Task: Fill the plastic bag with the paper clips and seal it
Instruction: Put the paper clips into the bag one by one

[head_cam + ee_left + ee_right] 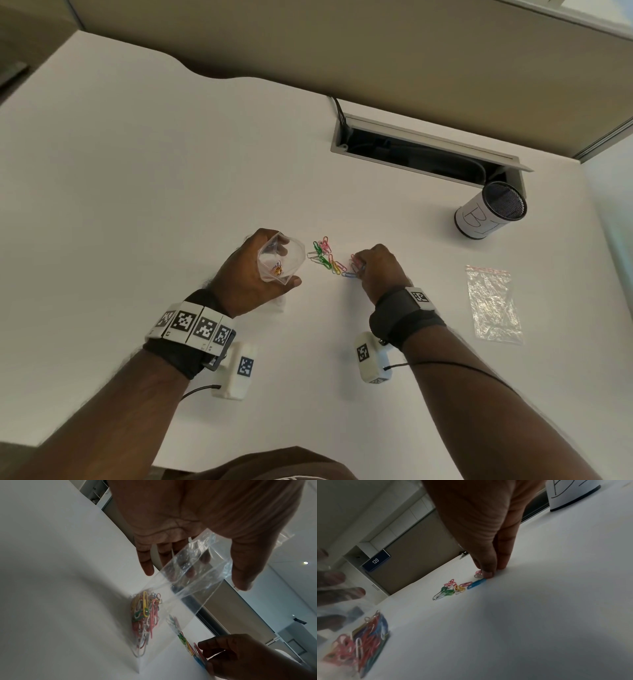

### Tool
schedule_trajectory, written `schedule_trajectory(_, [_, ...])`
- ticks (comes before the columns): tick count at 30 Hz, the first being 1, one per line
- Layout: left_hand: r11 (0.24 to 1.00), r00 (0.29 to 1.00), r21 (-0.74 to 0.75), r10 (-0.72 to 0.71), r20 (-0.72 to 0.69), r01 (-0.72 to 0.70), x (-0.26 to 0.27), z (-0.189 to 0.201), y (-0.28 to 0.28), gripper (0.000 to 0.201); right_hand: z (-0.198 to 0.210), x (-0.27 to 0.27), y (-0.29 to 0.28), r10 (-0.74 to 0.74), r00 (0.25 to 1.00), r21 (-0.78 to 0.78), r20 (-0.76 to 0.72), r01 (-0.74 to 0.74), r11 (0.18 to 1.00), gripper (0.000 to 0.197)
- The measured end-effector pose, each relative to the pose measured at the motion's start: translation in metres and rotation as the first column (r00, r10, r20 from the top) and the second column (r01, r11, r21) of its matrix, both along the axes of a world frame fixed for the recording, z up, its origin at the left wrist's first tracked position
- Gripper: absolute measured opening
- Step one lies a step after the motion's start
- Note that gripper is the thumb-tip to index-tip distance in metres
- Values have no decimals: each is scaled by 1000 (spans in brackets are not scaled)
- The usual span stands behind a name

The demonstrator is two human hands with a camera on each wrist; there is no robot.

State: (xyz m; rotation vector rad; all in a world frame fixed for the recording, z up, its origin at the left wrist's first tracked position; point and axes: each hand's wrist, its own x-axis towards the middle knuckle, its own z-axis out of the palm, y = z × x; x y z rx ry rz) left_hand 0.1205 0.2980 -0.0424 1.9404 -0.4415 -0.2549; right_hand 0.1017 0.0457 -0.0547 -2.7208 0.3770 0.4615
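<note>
My left hand (253, 274) holds a small clear plastic bag (281, 258) upright with its mouth spread open; its bottom rests on the white desk (137, 171). Several coloured paper clips (145, 615) lie bunched in the bag's bottom. A loose pile of coloured paper clips (325, 255) lies on the desk just right of the bag. My right hand (376, 270) is at the pile's right end, its fingertips (487, 573) pinching a pink clip against the desk, with a blue clip (476, 583) beside them.
A second clear plastic bag (493, 303) with a red strip lies flat at the right. A black mesh cup (489, 214) wrapped in white paper stands at the far right. An open cable hatch (424, 150) is set into the desk behind the clips.
</note>
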Motion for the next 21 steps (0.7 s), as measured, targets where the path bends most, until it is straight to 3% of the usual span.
schedule_trajectory(8, [1000, 1000, 13, 7, 3, -7, 0, -3, 2, 68, 2, 5, 23, -30, 1000, 60, 6, 29, 998, 46])
schedule_trajectory(18, [1000, 1000, 13, -11, 5, 11, 0, -1, 0, 68, 5, 19, 39, 72, 996, -23, -60, -74, 997, 85])
schedule_trajectory(21, [1000, 1000, 12, -3, 1, 3, 0, -1, 1, 68, 6, 23, 42, 155, 986, -13, -54, -156, 988, 87])
